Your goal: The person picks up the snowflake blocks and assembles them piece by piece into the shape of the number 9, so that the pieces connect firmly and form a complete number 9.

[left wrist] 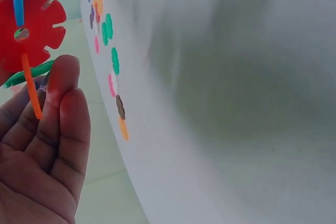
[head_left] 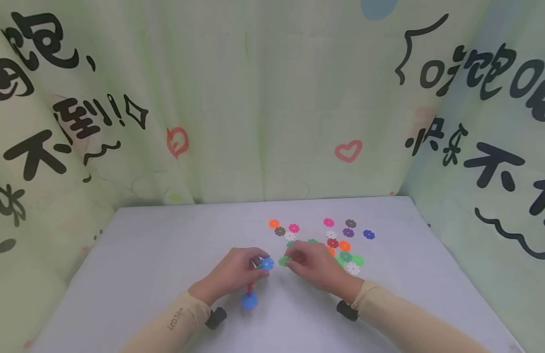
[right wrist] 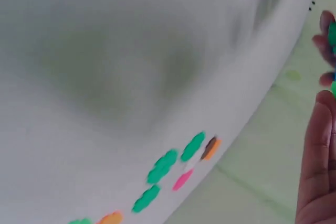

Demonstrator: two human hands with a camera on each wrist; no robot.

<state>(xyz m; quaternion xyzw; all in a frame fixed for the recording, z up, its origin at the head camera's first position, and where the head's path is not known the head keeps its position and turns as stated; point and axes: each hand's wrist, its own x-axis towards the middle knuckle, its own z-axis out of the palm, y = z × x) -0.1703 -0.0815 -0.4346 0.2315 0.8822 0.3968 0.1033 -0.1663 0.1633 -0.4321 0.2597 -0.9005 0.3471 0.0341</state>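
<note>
In the head view my left hand [head_left: 234, 269] grips a cluster of joined notched plastic discs above the table. A blue disc [head_left: 267, 264] faces out by the fingertips, and another blue disc [head_left: 249, 300] hangs below. The left wrist view shows a red disc [left wrist: 42, 14] in the cluster, with an orange disc [left wrist: 30, 85] and a green disc [left wrist: 44, 69] edge-on. A little to the right, my right hand [head_left: 316, 267] pinches a light green disc [head_left: 283, 261] between thumb and fingers, close to the blue one. The right wrist view catches it only at its edge.
Loose discs lie scattered beyond and beside the right hand, among them an orange disc [head_left: 274, 223], a dark blue disc [head_left: 368, 234] and a white disc [head_left: 352, 268]. The white table [head_left: 158, 245] is enclosed by printed curtains [head_left: 263, 98].
</note>
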